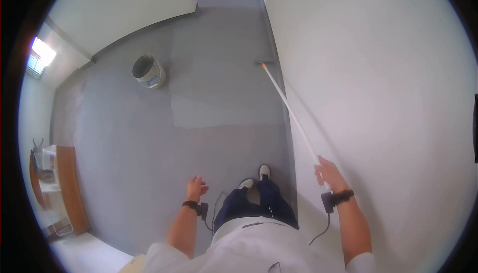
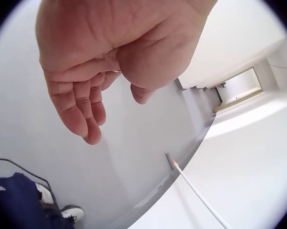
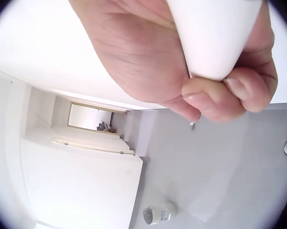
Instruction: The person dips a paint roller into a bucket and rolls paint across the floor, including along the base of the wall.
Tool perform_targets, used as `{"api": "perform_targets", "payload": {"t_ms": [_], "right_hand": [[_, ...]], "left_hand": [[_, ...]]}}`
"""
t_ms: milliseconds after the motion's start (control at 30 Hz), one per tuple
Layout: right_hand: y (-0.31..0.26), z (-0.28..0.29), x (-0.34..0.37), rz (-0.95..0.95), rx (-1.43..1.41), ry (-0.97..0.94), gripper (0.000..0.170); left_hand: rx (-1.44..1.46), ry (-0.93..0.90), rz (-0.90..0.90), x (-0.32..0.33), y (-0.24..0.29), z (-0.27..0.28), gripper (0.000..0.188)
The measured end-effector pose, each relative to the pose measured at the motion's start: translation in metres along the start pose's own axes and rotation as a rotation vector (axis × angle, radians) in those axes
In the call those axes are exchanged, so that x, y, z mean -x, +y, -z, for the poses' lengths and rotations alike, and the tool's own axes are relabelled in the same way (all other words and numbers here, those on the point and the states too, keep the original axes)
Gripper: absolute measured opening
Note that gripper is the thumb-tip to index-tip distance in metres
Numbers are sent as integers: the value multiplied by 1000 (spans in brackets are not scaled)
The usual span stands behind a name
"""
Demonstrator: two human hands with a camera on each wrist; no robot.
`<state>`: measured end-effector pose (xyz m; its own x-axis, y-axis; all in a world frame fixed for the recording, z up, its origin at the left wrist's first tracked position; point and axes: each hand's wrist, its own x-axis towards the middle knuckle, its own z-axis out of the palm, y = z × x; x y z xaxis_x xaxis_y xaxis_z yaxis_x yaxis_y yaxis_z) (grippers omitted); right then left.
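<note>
My right hand (image 1: 329, 173) grips a long-handled paint roller by its white pole (image 1: 297, 118), fingers curled round the shaft near its upper end. The pole slants forward and down to an orange collar and a narrow grey roller head (image 1: 259, 62), which lies on the grey floor close to the right wall's foot. From the right wrist view, the thick pole (image 3: 215, 38) fills the palm and hides part of the fingers. The left hand (image 1: 195, 188) hangs free at the other side. In the left wrist view that hand (image 2: 115, 52) has loosely bent fingers and holds nothing.
A white bucket (image 1: 151, 75), stained round its rim, stands on the floor (image 1: 124, 138) ahead to the left. Beyond it a low white wall juts in. A smooth-toned patch (image 1: 219, 94) covers the floor ahead. Wooden shelving (image 1: 72, 188) stands far left; the white wall (image 1: 388, 99) runs along the right.
</note>
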<state>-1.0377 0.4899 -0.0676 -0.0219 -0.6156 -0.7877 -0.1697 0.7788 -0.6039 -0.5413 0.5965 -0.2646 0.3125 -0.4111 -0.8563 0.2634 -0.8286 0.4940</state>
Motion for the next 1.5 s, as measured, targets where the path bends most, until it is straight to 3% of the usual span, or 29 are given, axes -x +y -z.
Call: {"api": "perform_targets", "payload": {"t_ms": [67,167,400,500,600,667,767,1000,1300,1500], "right_hand": [[-14,13,-28,36,-10,-4,41],[-49,22,-64,84,-68,-87,20],[-85,2,-171,92,-71,-75,9],[-41,-29,-181,156,-61,-88,11],[8,-33,-179,160,-28,-70,25],[42,-36,-159,128,-60,-3,47],[100,-43,-126,79,-79,-1,57],[222,-58,-50,37,-58,55,61],[315,-53,1,-14,-46,33,53],[337,-41,74,-133,-120,52,54]], "left_hand": [[17,-1,-34,18,8,-14,68],[63,59,-5,44,10,-19,66],[188,171,-23,62,1,-1,59],[179,194,-26,34,-24,34,61],[219,172,-74,8,-37,43,62],[220,155,-108,-3,-42,50,63],[202,122,-151,-17,-54,60,63],[85,133,-174,-31,-93,97,61],[91,71,-132,-75,-136,99,61],[65,-28,-145,-72,-129,78,62]]}}
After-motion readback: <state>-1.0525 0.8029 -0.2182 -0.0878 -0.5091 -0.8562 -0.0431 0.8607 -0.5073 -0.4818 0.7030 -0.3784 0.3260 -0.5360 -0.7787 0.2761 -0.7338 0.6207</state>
